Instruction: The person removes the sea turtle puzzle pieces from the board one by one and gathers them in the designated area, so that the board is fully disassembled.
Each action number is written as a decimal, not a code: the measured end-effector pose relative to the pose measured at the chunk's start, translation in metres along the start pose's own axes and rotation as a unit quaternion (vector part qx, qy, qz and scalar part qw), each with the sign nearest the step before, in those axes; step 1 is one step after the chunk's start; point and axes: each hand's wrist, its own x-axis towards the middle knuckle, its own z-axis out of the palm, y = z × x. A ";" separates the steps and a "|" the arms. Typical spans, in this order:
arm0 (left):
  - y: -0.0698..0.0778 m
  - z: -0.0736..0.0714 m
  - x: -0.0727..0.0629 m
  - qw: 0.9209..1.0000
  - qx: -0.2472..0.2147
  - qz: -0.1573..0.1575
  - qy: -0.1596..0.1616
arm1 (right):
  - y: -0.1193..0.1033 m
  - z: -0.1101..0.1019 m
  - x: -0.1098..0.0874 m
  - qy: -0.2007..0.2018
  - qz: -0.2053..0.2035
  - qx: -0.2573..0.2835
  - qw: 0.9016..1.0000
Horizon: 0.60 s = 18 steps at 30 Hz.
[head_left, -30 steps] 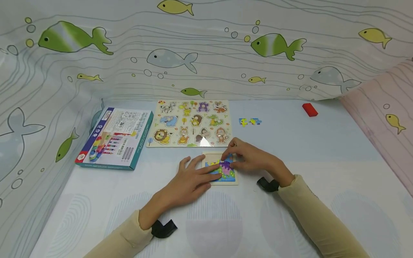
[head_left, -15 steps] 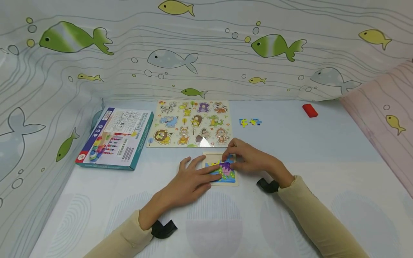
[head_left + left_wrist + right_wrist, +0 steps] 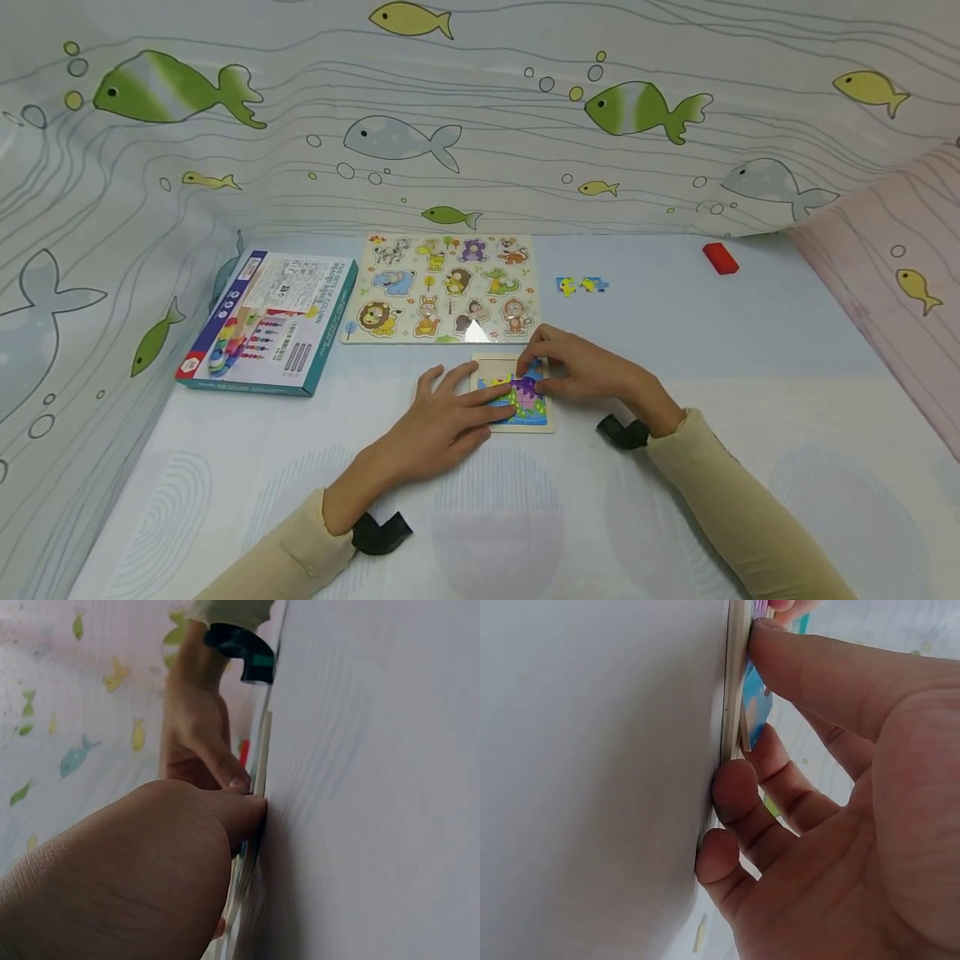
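A small wooden jigsaw tray lies on the table, partly filled with blue, purple, pink and green pieces. My left hand rests across its left side, fingers spread and fairly straight, covering some of the picture. At the upper right of the tray, my right hand pinches a blue puzzle piece between thumb and fingers. In the right wrist view that piece stands slightly tilted against the tray's edge. The left wrist view shows the left thumb along the tray's side; most of the tray is hidden there.
Two joined-looking yellow and blue puzzle pieces lie beyond the right hand. An animal puzzle board sits behind the tray, with a boxed toy to its left. A red block lies at the back right.
Both hands stay almost in place. The right fingers shift very slightly at the tray's upper right with the blue puzzle piece.
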 end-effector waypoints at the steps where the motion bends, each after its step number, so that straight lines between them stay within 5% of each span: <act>1: 0.000 0.000 0.000 1.000 -0.001 -0.001 -0.002 | 0.001 0.000 0.000 0.001 0.001 0.001 1.000; 18: 0.001 -0.002 0.000 1.000 -0.007 -0.008 -0.013 | 0.015 -0.003 0.000 0.029 0.004 0.068 0.997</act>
